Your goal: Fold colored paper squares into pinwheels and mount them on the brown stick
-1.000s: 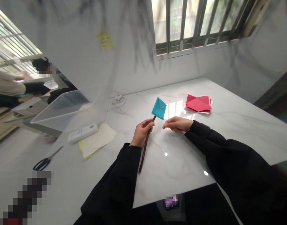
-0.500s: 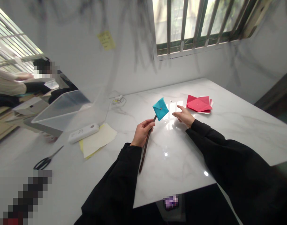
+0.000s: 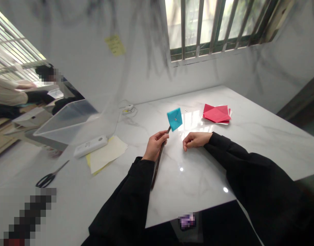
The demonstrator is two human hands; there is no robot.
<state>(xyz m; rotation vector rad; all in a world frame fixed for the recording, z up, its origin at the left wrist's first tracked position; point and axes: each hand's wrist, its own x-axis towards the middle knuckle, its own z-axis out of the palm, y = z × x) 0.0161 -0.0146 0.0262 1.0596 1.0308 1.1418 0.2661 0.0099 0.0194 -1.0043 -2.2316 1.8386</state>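
Observation:
My left hand (image 3: 157,145) is closed around a thin dark brown stick (image 3: 158,164), gripping it below its upper end. At the top of that stick sits a blue folded-paper pinwheel (image 3: 174,119), squarish, with a small pin at its centre. The stick slants, its lower end near my left sleeve. To the right of the stick, my right hand (image 3: 195,140) hangs with fingers curled down, apart from the pinwheel. I see nothing in its fingers.
Red paper sheets (image 3: 216,113) lie at the back right of the white marbled table (image 3: 198,191). On the left are cream and yellow papers (image 3: 108,155), a white device (image 3: 90,146), scissors (image 3: 50,176) and a clear plastic bin (image 3: 67,119). Other people are at far left.
My right hand has drawn back toward me and slightly left, and its outstretched fingers have curled in. The pinwheel head has turned a little; my left hand has hardly moved.

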